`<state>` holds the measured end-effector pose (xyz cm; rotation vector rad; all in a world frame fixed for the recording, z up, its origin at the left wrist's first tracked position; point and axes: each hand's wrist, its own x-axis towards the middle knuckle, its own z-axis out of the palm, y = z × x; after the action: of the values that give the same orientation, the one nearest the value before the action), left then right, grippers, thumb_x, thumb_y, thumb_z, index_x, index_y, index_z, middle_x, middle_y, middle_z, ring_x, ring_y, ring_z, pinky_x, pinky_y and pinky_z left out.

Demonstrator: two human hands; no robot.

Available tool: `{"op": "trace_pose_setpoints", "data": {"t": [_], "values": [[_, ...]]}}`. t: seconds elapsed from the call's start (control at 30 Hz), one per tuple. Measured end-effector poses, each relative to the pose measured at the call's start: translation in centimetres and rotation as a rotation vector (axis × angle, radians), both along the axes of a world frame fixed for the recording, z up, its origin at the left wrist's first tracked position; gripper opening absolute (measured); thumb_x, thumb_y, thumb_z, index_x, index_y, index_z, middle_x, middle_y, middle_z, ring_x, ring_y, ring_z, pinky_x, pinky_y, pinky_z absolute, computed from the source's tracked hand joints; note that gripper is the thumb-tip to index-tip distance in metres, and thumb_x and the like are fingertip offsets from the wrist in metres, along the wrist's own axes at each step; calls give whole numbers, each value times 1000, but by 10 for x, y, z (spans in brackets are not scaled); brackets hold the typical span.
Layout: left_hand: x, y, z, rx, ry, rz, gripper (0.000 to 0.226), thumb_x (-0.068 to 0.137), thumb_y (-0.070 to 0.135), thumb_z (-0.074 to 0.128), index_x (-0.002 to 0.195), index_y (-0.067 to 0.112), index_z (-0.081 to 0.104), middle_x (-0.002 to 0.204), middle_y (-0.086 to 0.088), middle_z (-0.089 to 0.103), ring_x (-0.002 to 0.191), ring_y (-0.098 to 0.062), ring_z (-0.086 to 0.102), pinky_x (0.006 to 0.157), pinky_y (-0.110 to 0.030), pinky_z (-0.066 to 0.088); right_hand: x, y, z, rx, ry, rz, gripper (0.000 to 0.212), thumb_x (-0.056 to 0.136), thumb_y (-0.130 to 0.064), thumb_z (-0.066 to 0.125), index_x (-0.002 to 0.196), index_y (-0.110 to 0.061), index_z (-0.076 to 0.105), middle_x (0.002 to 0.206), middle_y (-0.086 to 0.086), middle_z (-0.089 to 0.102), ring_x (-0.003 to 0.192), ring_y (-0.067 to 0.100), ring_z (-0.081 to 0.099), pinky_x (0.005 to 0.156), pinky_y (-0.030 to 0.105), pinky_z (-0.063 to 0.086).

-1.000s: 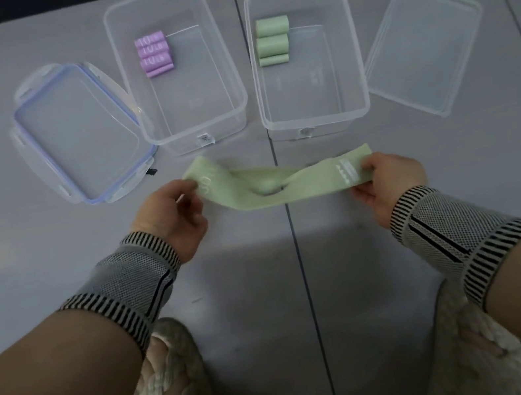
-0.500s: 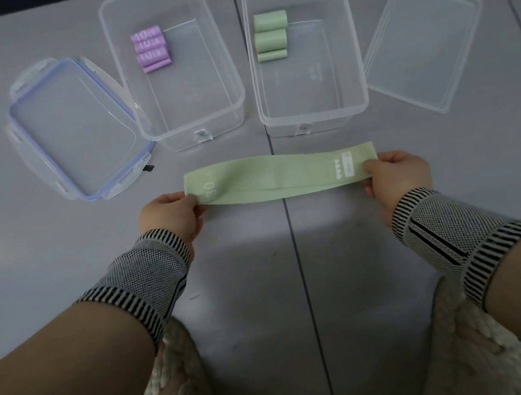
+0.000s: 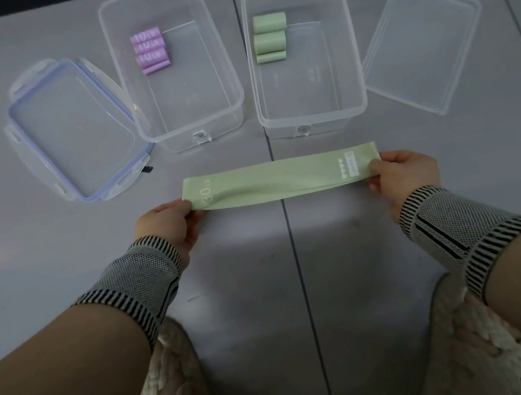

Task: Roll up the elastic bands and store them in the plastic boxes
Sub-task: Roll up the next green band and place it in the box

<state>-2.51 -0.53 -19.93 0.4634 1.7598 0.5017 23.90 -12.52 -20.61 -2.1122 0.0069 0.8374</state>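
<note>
My left hand and right hand each pinch an end of a flat green elastic band, stretched just short of two open plastic boxes at twelve o'clock.

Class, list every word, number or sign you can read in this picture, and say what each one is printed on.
"30 LB": left end of the green band.
"10 LB": three of the purple rolls.
White label and small marks at the band's right end: too blurred to read.
Embossed marks on the box floors: unreadable.
</note>
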Motion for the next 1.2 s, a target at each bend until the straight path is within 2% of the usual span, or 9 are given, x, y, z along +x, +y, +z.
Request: {"op": "trace_pose_setpoints", "data": {"t": [0.1,0.17,0.27,0.37,0.53,0.77,0.87,1.07,1.2], "values": [[-6,-3,-6,168,372,-455,20,86,14,62,105,9,66,88,-7,68,75,-21,64,74,-34,54,-2,-3,-6,-49,-27,124,14,81,-10,64,75,-22,65,84,8,71,74,21,68,74,35,56],[-5,-7,-2,328,613,-729,29,84,21,64,112,14,62,105,-7,63,91,-25,61,87,-37,50,-5,-6,-6,-66,-31,192,10,83,-11,65,92,-13,68,85,6,70,74,20,67,78,36,56],[7,-20,1,614,652,-1027,29,83,22,66,111,18,62,118,-5,52,99,-27,57,91,-36,46,-8,-9,-2,-221,-319,391,33,81,-20,67,112,-9,62,106,9,63,96,27,60,88,33,46],[25,-31,-6,686,585,-1215,29,83,18,66,111,16,64,121,-5,53,107,-27,54,93,-35,43,-19,-6,7,-199,-593,715,37,81,-21,67,116,-11,61,117,16,52,111,34,47,95,31,33],[38,-27,-14,623,627,-1288,31,86,17,61,117,16,62,125,-5,52,116,-28,48,100,-35,37,-47,11,0,-108,-589,1127,33,87,-22,63,117,-9,60,119,11,52,113,28,47,96,30,34],[38,-18,-14,658,665,-1361,29,87,18,61,116,16,63,124,-5,54,111,-29,49,93,-36,38,-50,27,-6,-220,-665,1236,38,88,-35,60,119,-14,57,121,5,50,113,25,44,94,32,37],[37,-15,-14,715,670,-1384,23,90,18,58,109,11,67,117,-11,59,103,-35,54,86,-38,41,-59,30,-2,-187,-696,1286,43,86,-41,61,118,-13,56,118,7,50,112,27,43,91,34,39],[30,-12,-16,735,689,-1530,22,92,18,52,105,5,65,122,-11,57,105,-34,52,87,-40,42,-77,41,-2,-173,-731,1383,30,92,-30,51,115,-11,57,116,7,52,111,27,45,85,36,41],[34,-9,-15,717,737,-1574,25,95,22,47,108,5,61,122,-12,53,107,-33,49,90,-39,36,-75,45,-2,-175,-785,1436,26,96,-23,44,109,-9,62,109,7,57,106,27,48,78,36,42]]}}
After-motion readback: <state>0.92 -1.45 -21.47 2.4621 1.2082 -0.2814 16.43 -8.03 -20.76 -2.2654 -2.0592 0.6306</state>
